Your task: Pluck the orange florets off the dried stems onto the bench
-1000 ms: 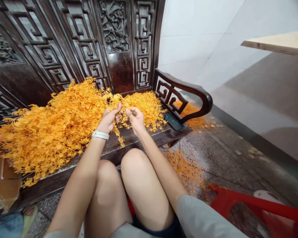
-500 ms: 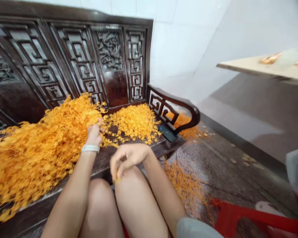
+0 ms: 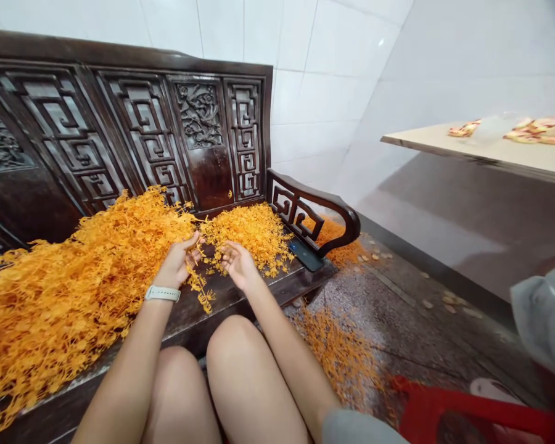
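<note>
My left hand, with a pale watch band at its wrist, is closed on an orange flower sprig that hangs toward the seat edge. It is at the right end of a big heap of orange sprigs. My right hand is just to its right, fingers curled but apart, with nothing plain to see in them. Behind that hand lies a smaller pile of loose orange florets. Both heaps rest on a dark wooden bench.
A phone lies beside the bench's carved armrest. Orange stems are strewn over the floor, with another orange heap beyond the armrest. A red stool stands at lower right. Packets lie on a pale tabletop at right.
My right hand has risen from above my knee to the front of the small pile, and its fingers have opened. My left hand now shows a sprig hanging from it. The view has tilted.
</note>
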Motion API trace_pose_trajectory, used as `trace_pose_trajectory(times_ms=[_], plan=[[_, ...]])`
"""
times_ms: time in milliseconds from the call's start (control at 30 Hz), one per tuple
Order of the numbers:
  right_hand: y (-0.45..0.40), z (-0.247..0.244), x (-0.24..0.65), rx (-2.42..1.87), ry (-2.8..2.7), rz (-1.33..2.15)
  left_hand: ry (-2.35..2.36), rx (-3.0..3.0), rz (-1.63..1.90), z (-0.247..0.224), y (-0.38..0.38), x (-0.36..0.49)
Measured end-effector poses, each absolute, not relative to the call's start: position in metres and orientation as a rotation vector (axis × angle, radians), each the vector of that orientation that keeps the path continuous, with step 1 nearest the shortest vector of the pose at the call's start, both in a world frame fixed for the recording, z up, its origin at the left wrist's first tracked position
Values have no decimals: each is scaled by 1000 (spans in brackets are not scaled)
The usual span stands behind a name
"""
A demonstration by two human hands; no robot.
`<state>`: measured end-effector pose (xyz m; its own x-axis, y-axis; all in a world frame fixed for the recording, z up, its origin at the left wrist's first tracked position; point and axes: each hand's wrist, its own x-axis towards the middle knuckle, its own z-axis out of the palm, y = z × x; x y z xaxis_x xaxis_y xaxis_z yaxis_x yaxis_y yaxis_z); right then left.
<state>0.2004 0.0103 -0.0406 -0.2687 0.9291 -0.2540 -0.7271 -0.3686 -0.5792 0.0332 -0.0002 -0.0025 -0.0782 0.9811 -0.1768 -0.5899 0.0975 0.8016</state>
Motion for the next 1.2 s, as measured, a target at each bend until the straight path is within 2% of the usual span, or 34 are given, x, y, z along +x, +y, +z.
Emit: trace_pose_trajectory(times_ms=[267, 500, 767, 1000, 1200], plan=[[3, -31, 200, -524, -728, 1751, 913, 849, 1111, -3, -7, 52], [-1, -30, 204, -573, -791, 1554, 967, 905, 1212, -8, -5, 50], [1, -33, 211, -400, -632, 1666, 823, 614, 1574, 5, 1, 32], [3, -33, 203, -414, -552, 1661, 972, 731, 1351, 3, -1, 39], [2, -34, 200, -430, -498, 1769, 1090, 1008, 1311, 4, -7, 55]])
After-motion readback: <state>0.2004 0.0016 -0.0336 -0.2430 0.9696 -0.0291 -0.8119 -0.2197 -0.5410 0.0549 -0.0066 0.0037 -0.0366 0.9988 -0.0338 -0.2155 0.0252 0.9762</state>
